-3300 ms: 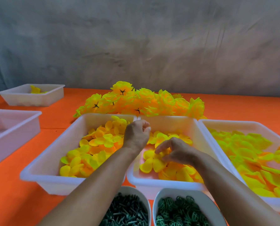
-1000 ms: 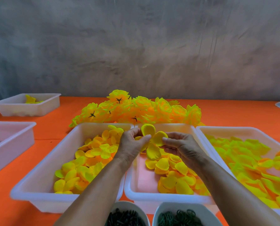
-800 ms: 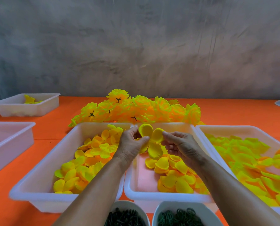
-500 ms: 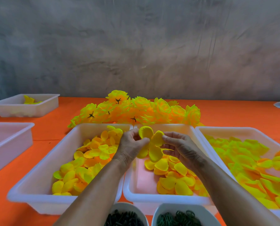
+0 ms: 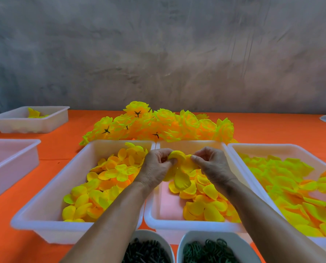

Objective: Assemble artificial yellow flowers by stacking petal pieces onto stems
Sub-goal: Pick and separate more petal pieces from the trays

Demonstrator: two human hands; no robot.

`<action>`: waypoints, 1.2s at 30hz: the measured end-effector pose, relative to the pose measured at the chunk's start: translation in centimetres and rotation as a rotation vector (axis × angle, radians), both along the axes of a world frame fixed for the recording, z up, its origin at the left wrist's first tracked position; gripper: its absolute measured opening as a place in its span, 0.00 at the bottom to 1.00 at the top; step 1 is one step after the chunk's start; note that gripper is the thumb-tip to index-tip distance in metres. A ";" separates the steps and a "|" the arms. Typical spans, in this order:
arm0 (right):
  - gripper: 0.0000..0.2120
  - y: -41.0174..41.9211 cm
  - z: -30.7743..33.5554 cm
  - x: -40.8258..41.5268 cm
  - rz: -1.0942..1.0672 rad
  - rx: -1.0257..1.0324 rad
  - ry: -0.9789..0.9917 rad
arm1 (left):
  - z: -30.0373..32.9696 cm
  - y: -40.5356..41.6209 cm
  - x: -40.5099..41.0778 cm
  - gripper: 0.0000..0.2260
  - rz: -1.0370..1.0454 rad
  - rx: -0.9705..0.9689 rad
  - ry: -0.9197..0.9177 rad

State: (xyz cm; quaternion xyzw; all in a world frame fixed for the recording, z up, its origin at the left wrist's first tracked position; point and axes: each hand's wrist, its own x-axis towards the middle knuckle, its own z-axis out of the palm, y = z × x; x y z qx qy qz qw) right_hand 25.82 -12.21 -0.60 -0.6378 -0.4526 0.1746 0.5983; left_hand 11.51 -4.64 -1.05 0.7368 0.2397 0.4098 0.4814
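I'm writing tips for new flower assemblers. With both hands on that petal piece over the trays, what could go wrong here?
1. The left hand and right hand pinch the floppy yellow fabric petal piece at its top only; a hanging lobe could fold.
2. If dropped, it would likely fall into the middle white plastic tray among look-alike loose petals.

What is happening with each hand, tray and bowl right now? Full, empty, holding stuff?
left hand: pinches the petal piece
right hand: pinches the same piece
left tray: holds many petals
middle tray: partly filled
right tray: holds greenish-yellow petals
two bowls: hold dark green parts
finished flowers: piled behind
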 end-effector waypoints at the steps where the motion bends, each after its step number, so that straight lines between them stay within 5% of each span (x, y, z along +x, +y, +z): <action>1: 0.07 0.0 0.0 0.0 -0.020 -0.012 -0.033 | 0.0 -0.1 0.1 0.13 -0.005 0.024 0.025; 9: 0.01 -0.2 0.3 0.1 0.169 -0.113 0.201 | -0.2 0.5 -0.1 0.04 0.107 -0.036 -0.010; 14: 0.05 -0.1 0.1 0.3 0.272 -0.226 0.332 | 0.0 0.2 -0.2 0.05 0.030 -0.095 -0.057; 18: 0.08 0.0 0.1 0.2 0.223 -0.129 0.395 | 0.1 0.0 0.0 0.03 0.006 -0.129 -0.089; 27: 0.07 0.1 -0.2 0.6 0.110 -0.142 0.327 | 0.0 0.4 0.2 0.08 0.056 -0.167 -0.065; 36: 0.08 0.0 -0.2 0.6 0.069 -0.118 0.306 | 0.4 -0.2 -0.3 0.23 0.009 -0.093 -0.005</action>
